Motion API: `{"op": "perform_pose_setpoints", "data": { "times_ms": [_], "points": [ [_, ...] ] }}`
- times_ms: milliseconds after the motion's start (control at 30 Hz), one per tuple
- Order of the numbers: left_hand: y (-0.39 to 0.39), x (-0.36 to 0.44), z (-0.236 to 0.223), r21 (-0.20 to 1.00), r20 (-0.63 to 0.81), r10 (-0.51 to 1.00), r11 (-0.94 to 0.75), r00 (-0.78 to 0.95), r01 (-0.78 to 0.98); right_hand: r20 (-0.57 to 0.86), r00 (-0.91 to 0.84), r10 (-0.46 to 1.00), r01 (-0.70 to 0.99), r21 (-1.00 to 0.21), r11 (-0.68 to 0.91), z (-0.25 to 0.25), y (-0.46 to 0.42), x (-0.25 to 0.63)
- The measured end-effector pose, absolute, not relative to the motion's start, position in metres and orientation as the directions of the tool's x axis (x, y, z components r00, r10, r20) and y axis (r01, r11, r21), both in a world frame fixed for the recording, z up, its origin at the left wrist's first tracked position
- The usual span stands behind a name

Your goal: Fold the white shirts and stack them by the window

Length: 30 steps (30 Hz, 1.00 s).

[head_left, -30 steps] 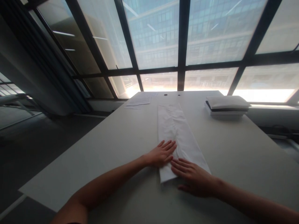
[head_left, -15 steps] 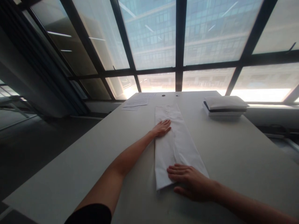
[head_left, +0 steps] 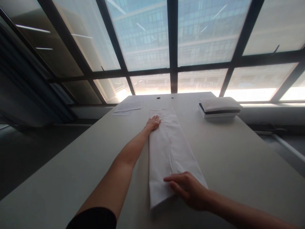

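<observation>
A long, folded piece of white cloth [head_left: 160, 165] lies lengthwise before me, with small gathers near its far end and a crease down the middle. On its far left edge rests my left hand [head_left: 153, 122], fingers extended and palm down. My right hand [head_left: 188, 189] is over the near right end, thumb and index finger stretched out and slightly apart. Its other fingers are largely hidden beneath it. I cannot tell whether the right fingertips touch the cloth.
The cloth lies on a large white table [head_left: 95, 178]. Paper sheets [head_left: 130, 105] are at its far left, and a stack of folded white and dark cloth [head_left: 219, 107] is at the far right. Dark-framed windows [head_left: 173, 47] rise behind; a curtain [head_left: 28, 82] hangs on the left.
My left hand has slid away from me toward the cloth's far left edge. My right hand has changed from lying flat to turned on its side. The view has shifted slightly right.
</observation>
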State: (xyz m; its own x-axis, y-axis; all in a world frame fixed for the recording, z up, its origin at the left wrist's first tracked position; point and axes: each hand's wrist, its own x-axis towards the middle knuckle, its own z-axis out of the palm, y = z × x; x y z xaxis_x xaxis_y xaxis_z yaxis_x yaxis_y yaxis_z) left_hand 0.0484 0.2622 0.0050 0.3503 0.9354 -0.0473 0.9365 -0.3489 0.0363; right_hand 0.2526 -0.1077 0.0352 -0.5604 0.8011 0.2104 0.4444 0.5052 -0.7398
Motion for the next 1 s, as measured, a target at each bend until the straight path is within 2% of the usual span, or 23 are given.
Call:
{"op": "perform_pose_setpoints", "data": {
  "times_ms": [67,100,233,400,567,667,767,833,900,1000],
  "points": [
    [0.261,0.049,0.004,0.030,-0.038,0.939,-0.341,0.342,0.940,0.201,-0.403,0.893,0.516,-0.756,0.404,0.031,-0.103,0.250],
    [0.259,0.049,0.005,0.027,-0.036,0.941,-0.337,0.338,0.941,0.197,-0.384,0.902,0.547,-0.738,0.395,0.030,-0.101,0.249],
    [0.247,0.047,0.009,0.017,-0.039,0.951,-0.305,0.306,0.952,0.121,-0.507,0.853,0.673,-0.562,0.480,0.023,-0.098,0.248],
    [0.218,0.037,0.014,-0.025,-0.036,0.977,-0.210,0.209,0.977,0.024,-0.542,0.840,0.760,-0.414,0.502,0.014,-0.099,0.269],
    [0.174,0.031,0.022,-0.118,-0.031,0.991,-0.136,0.133,0.984,-0.058,-0.544,0.837,0.800,-0.336,0.497,0.009,-0.091,0.339],
    [0.144,0.037,0.028,-0.230,-0.083,0.984,-0.171,0.156,0.958,-0.113,-0.494,0.862,0.853,-0.253,0.456,0.013,-0.078,0.391],
    [0.113,0.057,0.027,-0.263,0.033,0.938,-0.325,0.345,0.908,-0.080,-0.391,0.917,0.917,-0.122,0.381,0.023,-0.062,0.409],
    [0.094,0.079,0.021,-0.165,0.089,0.804,-0.570,0.588,0.805,0.023,-0.285,0.958,0.956,-0.062,0.286,0.031,-0.050,0.390],
    [0.080,0.102,0.011,-0.044,0.055,0.627,-0.776,0.777,0.629,0.121,-0.213,0.970,0.973,-0.065,0.222,0.036,-0.039,0.352],
    [0.075,0.123,-0.002,0.044,0.032,0.537,-0.844,0.843,0.535,0.171,-0.182,0.968,0.968,-0.141,0.207,0.032,-0.024,0.288]
  ]
}}
